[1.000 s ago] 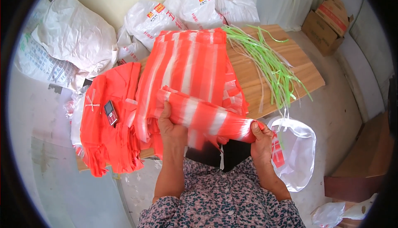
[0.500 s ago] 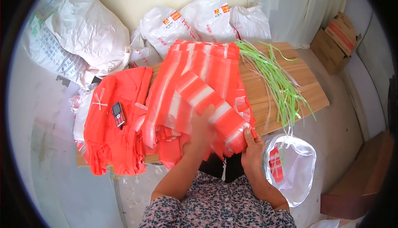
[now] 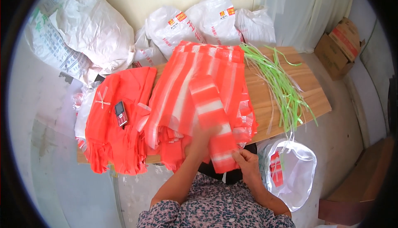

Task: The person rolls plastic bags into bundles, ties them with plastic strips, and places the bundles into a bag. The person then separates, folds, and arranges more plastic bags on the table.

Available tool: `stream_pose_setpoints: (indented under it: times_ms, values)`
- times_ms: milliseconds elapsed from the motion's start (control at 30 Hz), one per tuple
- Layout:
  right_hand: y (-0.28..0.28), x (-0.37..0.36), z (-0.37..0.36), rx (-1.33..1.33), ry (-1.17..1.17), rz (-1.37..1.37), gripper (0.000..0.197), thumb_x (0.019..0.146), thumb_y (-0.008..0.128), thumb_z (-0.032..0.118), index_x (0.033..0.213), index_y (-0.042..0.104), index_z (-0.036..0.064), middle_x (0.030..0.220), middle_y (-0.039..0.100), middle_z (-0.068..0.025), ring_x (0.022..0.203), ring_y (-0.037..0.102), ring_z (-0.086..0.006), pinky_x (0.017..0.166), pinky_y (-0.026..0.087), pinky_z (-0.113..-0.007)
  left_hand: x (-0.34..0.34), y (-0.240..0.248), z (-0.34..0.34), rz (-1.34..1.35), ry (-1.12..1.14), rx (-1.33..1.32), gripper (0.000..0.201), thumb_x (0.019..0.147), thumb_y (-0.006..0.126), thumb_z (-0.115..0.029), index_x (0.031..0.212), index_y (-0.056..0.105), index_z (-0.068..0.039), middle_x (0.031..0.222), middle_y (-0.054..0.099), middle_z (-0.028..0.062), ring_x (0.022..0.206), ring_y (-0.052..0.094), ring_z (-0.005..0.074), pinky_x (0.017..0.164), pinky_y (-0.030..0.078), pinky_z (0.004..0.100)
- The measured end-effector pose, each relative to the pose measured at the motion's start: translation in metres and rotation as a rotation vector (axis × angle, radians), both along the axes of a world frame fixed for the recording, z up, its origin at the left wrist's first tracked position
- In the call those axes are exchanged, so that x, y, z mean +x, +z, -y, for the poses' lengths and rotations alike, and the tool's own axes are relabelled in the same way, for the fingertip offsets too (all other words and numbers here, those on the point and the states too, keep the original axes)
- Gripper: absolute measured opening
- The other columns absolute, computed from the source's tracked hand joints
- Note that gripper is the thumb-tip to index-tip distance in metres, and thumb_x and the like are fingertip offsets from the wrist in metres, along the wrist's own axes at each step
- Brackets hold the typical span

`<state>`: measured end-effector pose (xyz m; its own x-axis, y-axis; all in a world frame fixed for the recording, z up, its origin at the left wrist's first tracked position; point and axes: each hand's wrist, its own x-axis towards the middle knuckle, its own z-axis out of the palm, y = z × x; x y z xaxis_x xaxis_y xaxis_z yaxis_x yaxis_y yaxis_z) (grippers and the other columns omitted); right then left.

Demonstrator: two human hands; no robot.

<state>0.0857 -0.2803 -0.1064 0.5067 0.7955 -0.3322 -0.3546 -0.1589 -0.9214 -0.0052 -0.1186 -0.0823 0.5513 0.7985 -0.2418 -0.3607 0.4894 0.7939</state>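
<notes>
A narrow folded strip of red-and-white striped plastic bags [image 3: 213,105] slants down toward me over the front of a larger pile of striped bags [image 3: 182,72]. At the strip's lower right corner, my right hand [image 3: 250,168] is closed, pinching the edge between thumb and fingers. My left hand [image 3: 204,138] lies over the strip's left side, lower down, and motion smears its fingers. To the left, a stack of plain red bags [image 3: 105,130] has a white tie [image 3: 102,98] and a small mobile phone [image 3: 120,114] on top.
Green and clear plastic ties [image 3: 282,87] lie on the wooden tabletop [image 3: 309,85] at right. Below them hangs an open white bag [image 3: 300,178] with a red striped bundle [image 3: 276,168] inside. Full white sacks [image 3: 170,33] line the back, and cardboard boxes [image 3: 338,49] stand at far right.
The folded strip has swung from a diagonal to a steeper angle, its lower end nearer to me. My right hand has moved down and slightly left with its corner; my left hand has moved down.
</notes>
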Motion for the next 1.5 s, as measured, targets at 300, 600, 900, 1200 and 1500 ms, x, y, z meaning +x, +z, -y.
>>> stream_pose_setpoints:
  times_ms: [300,600,900,1200,1500]
  values:
    - [0.003,0.028,-0.040,0.320,0.021,-0.054,0.048,0.090,0.061,0.025,0.129,0.048,0.0000,0.116,0.059,-0.0111,0.106,0.056,-0.0179,0.092,0.045,-0.031,-0.017,0.003,0.032,-0.176,-0.344,0.166,0.051,0.069,0.070,0.008,0.117,0.055,0.002,0.105,0.065,0.0103,0.092,0.063,0.0179,0.079,0.052,0.0305]
    - [0.035,0.040,-0.050,0.393,-0.208,-0.392,0.043,0.085,0.066,0.010,0.124,0.050,0.0010,0.112,0.060,-0.0094,0.099,0.059,-0.0185,0.085,0.050,-0.033,-0.011,0.006,0.045,-0.208,-0.509,0.204,0.046,0.074,0.069,0.005,0.117,0.055,0.002,0.106,0.064,0.0080,0.094,0.062,0.0153,0.080,0.051,0.0286]
    - [0.030,0.033,-0.063,0.297,-0.379,-0.085,0.027,0.089,0.063,0.012,0.114,0.060,0.0009,0.097,0.066,-0.0031,0.080,0.062,-0.0156,0.072,0.052,-0.029,-0.011,0.006,0.052,-0.147,-0.380,0.189,0.051,0.074,0.066,0.007,0.123,0.051,-0.001,0.108,0.063,0.0071,0.096,0.061,0.0156,0.084,0.051,0.0293]
    - [-0.033,0.154,-0.033,-0.395,-0.145,1.391,0.030,0.077,0.057,0.007,0.106,0.066,0.0094,0.114,0.061,-0.0132,0.109,0.055,-0.0327,0.086,0.047,-0.037,-0.025,-0.010,0.028,0.038,-0.227,0.013,0.059,0.070,0.069,0.011,0.124,0.052,-0.004,0.112,0.063,0.0089,0.099,0.063,0.0198,0.084,0.052,0.0322]
    - [-0.038,0.143,-0.048,-0.043,-0.164,1.842,0.015,0.075,0.060,0.005,0.089,0.065,0.0083,0.103,0.060,-0.0108,0.108,0.054,-0.0323,0.090,0.044,-0.042,-0.035,0.015,0.022,-0.023,-0.267,0.184,0.061,0.066,0.071,0.012,0.123,0.053,-0.003,0.108,0.065,0.0082,0.094,0.064,0.0176,0.081,0.053,0.0300]
